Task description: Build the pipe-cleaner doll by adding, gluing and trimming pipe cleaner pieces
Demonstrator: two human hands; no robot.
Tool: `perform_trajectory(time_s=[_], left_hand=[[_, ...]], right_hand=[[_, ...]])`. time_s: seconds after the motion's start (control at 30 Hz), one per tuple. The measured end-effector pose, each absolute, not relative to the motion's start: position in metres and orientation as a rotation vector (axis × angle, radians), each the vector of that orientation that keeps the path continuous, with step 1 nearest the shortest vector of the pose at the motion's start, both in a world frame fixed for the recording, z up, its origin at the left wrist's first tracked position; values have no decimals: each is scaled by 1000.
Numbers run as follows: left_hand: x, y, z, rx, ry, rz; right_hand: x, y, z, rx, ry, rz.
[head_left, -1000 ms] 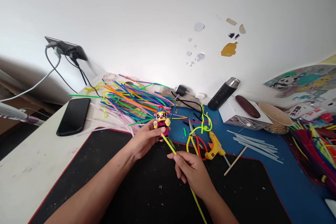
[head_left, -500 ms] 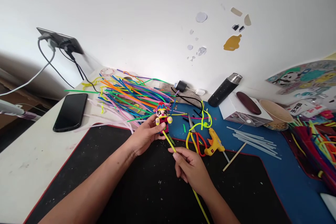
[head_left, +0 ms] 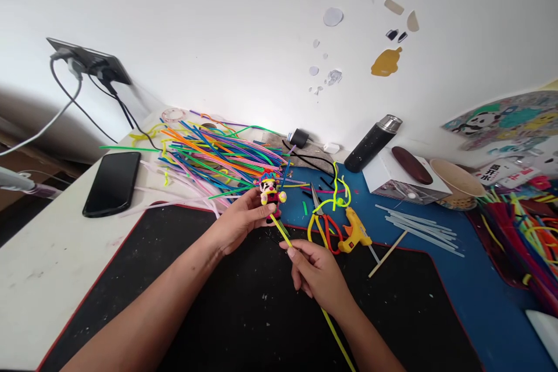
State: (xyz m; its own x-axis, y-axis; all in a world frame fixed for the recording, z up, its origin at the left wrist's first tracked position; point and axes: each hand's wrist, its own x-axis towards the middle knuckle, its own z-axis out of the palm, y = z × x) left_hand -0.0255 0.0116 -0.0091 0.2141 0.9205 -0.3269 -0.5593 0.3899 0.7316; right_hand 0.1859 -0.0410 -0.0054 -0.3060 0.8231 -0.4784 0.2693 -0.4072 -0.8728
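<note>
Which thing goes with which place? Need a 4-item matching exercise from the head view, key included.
1. figurine
2. long pipe cleaner
3. phone
4. glue gun

A. black, on the white tabletop
B. yellow, in the right hand
C. beside the thin wooden stick
D. multicoloured, in the left hand

Pairs: 1-D, 2-B, 3-A, 4-C

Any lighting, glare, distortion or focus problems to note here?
Head view, now: bright wall, darkening into shadow below the socket panel; head view: pale highlights on the flask's steel cap; head view: panel looks slanted, possibly wide-angle stretch; head view: doll in the left hand is recognisable, finest details too small to judge.
</note>
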Motion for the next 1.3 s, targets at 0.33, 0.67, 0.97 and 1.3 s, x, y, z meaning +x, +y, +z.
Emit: perform_trajectory(time_s=[0.33,0.67,0.97,1.3], left_hand=[[-28,12,-11,503,824,1057],[-29,13,-12,489,823,1048],[-28,13,-10,522,814,1019],[-29,13,-12,521,784,993]], right_hand=[[188,-42,-6,-1499,-1428,1756],[188,-41,-5,-1421,-1441,1718],[174,-31,-6,-1375,-1449,1614],[175,-29,-5,-1445,-1513,1566]])
